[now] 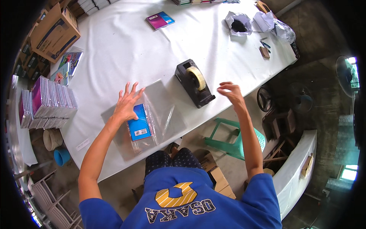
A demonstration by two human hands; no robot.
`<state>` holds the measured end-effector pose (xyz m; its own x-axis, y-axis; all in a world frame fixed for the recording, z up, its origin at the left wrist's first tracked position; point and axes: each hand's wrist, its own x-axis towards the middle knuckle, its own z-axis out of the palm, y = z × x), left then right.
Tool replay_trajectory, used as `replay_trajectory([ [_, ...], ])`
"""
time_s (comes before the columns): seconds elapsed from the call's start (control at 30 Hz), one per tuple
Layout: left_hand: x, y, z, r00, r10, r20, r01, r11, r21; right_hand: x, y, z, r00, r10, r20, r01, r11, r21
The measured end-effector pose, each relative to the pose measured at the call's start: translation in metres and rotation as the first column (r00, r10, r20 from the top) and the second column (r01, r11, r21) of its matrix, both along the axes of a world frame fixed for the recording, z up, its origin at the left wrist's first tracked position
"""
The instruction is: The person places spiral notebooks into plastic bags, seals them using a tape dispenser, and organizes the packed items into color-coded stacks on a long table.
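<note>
A blue spiral-bound notebook lies on a transparent plastic sheet near the table's front edge. My left hand rests over its upper left side, fingers spread, the thumb on the cover. To the right of the sheet stands a black tape dispenser carrying a roll of pale tape. Just right of the dispenser's front end, my right hand hovers by the table edge. Its thumb and index finger are pinched together; anything between them is too small to make out.
Stacked spiral notebooks stand at the table's left, below an open cardboard box. Another notebook lies farther back. At the far right are a bag with black contents and pliers. A green stool stands beside the table.
</note>
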<state>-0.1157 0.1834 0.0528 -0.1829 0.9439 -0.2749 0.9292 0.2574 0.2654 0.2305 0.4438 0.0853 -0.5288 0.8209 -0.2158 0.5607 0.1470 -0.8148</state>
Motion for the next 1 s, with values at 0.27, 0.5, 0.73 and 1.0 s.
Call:
replay_trajectory([
  [0.27, 0.0, -0.011, 0.001, 0.994, 0.085, -0.069, -0.086, 0.996, -0.007, -0.018, -0.005, -0.03, 0.996, 0.044, -0.077, -0.082, 0.793, -0.604],
  [0.5, -0.004, -0.013, -0.002, 0.997, 0.08, -0.015, -0.08, 0.996, 0.039, 0.028, -0.047, -0.08, 0.824, -0.262, -0.502, -0.137, 0.768, -0.625],
  [0.73, -0.023, -0.009, -0.005, 0.996, 0.006, 0.089, -0.008, 1.0, 0.026, 0.045, -0.03, -0.066, 0.717, -0.311, 0.623, -0.129, 0.82, 0.558],
  [1.0, -0.044, -0.01, -0.025, 0.972, -0.03, 0.232, 0.023, 0.999, 0.032, -0.186, -0.169, -0.004, 0.674, 0.73, 0.115, -0.699, 0.68, -0.222],
])
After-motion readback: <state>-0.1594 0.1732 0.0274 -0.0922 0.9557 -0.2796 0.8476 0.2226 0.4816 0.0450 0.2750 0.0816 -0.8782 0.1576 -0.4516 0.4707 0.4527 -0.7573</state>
